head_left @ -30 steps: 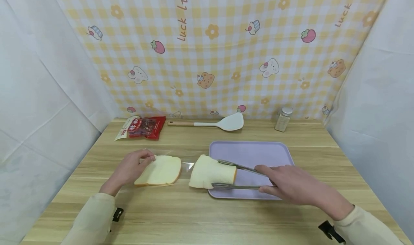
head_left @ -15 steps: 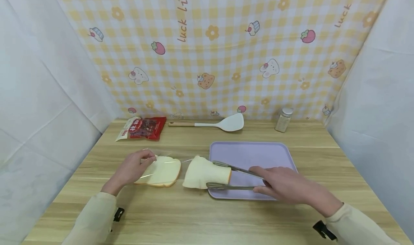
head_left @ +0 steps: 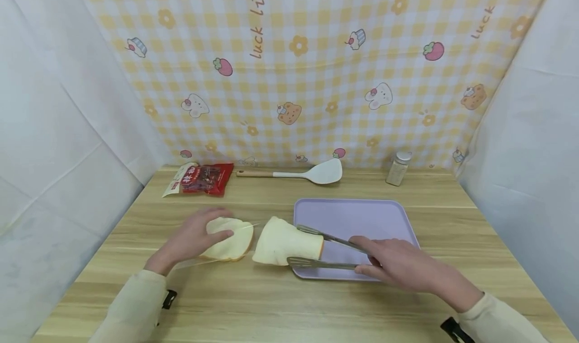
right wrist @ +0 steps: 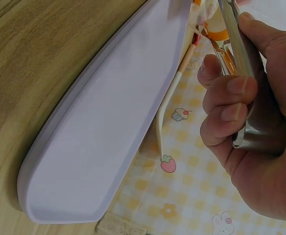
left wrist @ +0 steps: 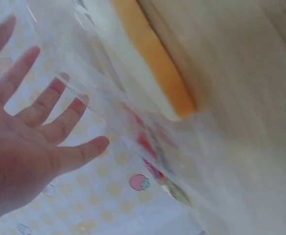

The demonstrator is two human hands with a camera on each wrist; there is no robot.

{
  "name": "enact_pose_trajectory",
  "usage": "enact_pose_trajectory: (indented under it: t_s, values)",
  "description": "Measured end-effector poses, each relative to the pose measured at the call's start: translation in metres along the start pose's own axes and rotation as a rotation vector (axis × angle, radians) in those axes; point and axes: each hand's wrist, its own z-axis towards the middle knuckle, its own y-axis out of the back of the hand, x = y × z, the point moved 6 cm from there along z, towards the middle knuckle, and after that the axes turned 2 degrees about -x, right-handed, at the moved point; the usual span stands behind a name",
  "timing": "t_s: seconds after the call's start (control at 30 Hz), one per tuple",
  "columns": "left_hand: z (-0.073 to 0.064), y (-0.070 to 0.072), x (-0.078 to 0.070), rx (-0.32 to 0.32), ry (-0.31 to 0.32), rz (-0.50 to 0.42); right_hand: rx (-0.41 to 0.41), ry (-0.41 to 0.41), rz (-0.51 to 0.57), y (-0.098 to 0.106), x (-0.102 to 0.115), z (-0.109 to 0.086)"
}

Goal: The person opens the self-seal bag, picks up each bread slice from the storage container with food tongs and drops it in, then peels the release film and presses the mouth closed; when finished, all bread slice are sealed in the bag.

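My right hand (head_left: 400, 263) grips metal tongs (right wrist: 243, 54), whose arms stand on either side of a bent slice of bread (head_left: 287, 242). That slice overlaps the left edge of the lilac tray (head_left: 357, 212). To its left another slice of bread (head_left: 237, 237) lies on the table with clear plastic film (left wrist: 74, 49) about it. Over this slice reaches my left hand (head_left: 192, 240), hiding part of its left side. In the left wrist view the left hand's fingers (left wrist: 47, 105) are spread and straight, with the tips beside the film.
At the back left lies a red and white food packet (head_left: 205, 178). A white spatula (head_left: 323, 172) with a wooden handle lies along the back of the wooden table (head_left: 271, 308). A small jar with a white lid (head_left: 398, 169) stands at the back right. A checked cloth (head_left: 289, 71) hangs behind.
My left hand has let go of the film and spread its fingers, shifting right over the lying slice. The tongs and the bent slice have moved a little left.
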Motion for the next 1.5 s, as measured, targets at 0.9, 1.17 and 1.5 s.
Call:
enact_pose_trajectory:
  t_s: [0.9,1.17,1.5]
  values:
    - [0.003,-0.001,0.0,-0.022,0.069,0.03,-0.044,0.022,-0.016,-0.001,0.002,-0.002]
    - [0.005,0.001,0.001,-0.044,0.104,0.1,-0.048,0.035,-0.007,-0.001,0.004,-0.001]
    - [0.007,0.006,0.006,-0.101,0.063,0.109,-0.006,-0.007,0.004,-0.005,-0.001,0.0]
